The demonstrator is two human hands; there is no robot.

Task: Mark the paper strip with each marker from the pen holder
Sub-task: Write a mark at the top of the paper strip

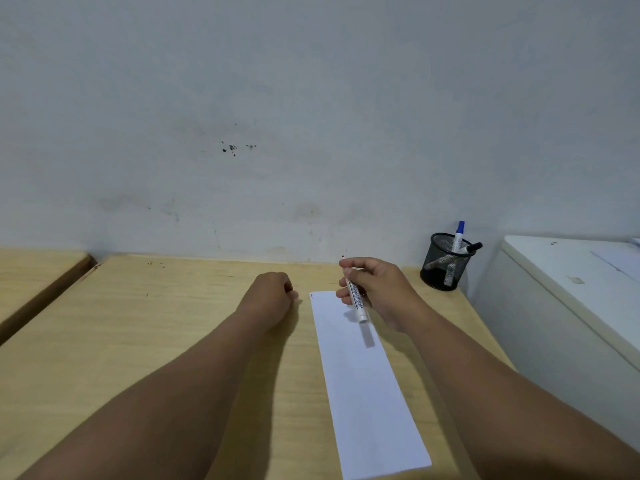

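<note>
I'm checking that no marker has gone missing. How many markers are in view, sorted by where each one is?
Held in the right hand: 1, a white-barrelled marker
Standing in the pen holder: 2, a blue-capped marker and a black-capped marker
Lying loose on the table: 0
Total: 3

Light wooden table (156,341) with pale grain, pushed against the wall. Long white paper strip (367,393) lies flat on it, between the two hands, far end under the right hand (377,289); small dark mark at its far left corner. Left hand (270,299) rests closed on the wood, just left of the strip. Black mesh cylindrical pen holder (445,263) stands beyond the right hand.
</note>
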